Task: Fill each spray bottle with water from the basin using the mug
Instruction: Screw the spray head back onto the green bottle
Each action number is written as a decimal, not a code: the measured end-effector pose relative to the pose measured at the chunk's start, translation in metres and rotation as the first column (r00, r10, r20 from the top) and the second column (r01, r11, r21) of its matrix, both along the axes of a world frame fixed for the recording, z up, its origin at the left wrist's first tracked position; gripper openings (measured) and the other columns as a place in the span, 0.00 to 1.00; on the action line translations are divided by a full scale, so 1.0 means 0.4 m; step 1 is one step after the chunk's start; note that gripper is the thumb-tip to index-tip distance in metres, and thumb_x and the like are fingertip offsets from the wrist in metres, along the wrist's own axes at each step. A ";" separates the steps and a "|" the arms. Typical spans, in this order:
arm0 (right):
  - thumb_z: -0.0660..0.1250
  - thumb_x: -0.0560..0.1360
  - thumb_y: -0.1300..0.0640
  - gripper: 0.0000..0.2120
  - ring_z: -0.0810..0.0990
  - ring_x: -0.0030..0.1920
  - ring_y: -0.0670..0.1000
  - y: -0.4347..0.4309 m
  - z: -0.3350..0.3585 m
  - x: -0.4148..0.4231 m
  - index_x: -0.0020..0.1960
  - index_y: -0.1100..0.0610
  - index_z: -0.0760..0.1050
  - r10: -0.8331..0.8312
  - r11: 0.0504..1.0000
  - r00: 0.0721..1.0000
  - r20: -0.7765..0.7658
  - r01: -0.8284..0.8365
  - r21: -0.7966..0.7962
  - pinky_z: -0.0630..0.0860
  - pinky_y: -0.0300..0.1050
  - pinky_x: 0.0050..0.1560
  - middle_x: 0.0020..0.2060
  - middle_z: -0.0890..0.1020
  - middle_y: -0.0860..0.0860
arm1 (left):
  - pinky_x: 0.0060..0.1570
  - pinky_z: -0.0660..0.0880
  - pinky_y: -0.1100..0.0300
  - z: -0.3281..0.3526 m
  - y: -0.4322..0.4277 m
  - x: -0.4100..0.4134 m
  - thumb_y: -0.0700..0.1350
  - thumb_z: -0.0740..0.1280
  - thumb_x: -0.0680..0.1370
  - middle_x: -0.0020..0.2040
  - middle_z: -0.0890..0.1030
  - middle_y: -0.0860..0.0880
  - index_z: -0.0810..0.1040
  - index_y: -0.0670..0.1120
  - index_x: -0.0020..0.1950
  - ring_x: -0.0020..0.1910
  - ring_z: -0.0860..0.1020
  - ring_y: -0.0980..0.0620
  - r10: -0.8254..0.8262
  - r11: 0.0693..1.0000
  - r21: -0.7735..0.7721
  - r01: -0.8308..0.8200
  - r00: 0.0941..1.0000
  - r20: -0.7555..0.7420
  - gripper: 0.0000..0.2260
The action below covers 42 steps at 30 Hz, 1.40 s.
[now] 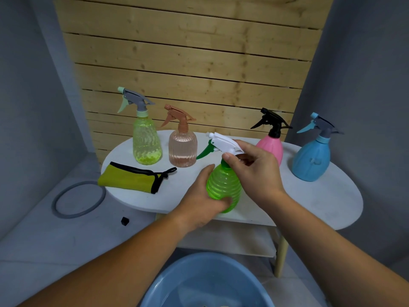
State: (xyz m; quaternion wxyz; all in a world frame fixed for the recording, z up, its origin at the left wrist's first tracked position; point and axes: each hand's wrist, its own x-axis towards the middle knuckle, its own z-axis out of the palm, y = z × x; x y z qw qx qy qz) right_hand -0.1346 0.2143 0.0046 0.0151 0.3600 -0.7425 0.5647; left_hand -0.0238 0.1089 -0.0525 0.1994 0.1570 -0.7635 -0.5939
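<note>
**While the left hand braces the green bottle, the right hand works the sprayer collar**

Head view. Since the green spray bottle stands upright on the white table, near the front edge, both hands meet on it there.

- Left hand: fingers curled round the ribbed lower body, holding it from the left.
- Right hand: thumb and curled fingers pinch the green collar, directly under the white sprayer head.

Judged step: twisting the sprayer head at the collar. I cannot tell whether it is loosening or tightening.

To do it well:
- Keep the bottle upright and pressed to the table.
- Grip firmly with the left hand, but do not squeeze the thin wall.
- Turn at the collar, not at the trigger.
- If the head comes off, lift it straight up so that nothing inside catches on the neck.
- The pink bottle stands just behind the right hand, so keep that hand clear of it.

The basin sits low at the bottom of the view, on the near side of the table. The mug is not in view.
</note>
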 end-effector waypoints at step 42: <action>0.76 0.71 0.51 0.16 0.80 0.40 0.60 0.000 -0.005 0.001 0.58 0.46 0.82 0.041 0.996 0.999 0.033 -0.038 -0.084 0.81 0.55 0.45 0.39 0.85 0.56 | 0.52 0.77 0.66 0.004 -0.009 -0.028 0.41 0.82 0.67 0.55 0.82 0.55 0.73 0.57 0.62 0.52 0.81 0.58 0.025 0.995 -0.095 -0.023 1.000 0.015 0.29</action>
